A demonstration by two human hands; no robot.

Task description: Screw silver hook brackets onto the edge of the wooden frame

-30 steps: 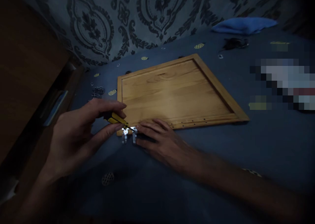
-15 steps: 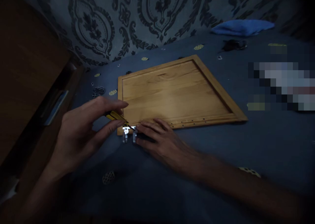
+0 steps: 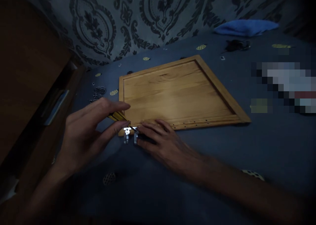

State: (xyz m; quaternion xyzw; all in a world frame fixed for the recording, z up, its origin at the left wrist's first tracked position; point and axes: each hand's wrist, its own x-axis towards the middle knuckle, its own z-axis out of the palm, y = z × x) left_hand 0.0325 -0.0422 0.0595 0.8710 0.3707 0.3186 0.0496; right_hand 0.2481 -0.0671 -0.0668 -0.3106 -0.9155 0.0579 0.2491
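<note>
A wooden framed panel (image 3: 177, 93) lies flat on a blue patterned cloth. At its near left corner sits a shiny metal hinge bracket (image 3: 130, 133). My left hand (image 3: 89, 132) is closed round a yellow-handled screwdriver (image 3: 118, 117), whose tip points down at the bracket. My right hand (image 3: 158, 139) rests flat on the panel's near edge, fingertips pressed against the bracket's right side.
A small heap of metal fittings (image 3: 97, 93) lies left of the panel. A blue folded cloth (image 3: 244, 26) and a dark object (image 3: 235, 45) sit at the far right. Dark wooden furniture (image 3: 29, 73) stands along the left. A patterned wall rises behind.
My left hand has shifted slightly right and turned on the screwdriver. My right hand and the bracket stay where they were.
</note>
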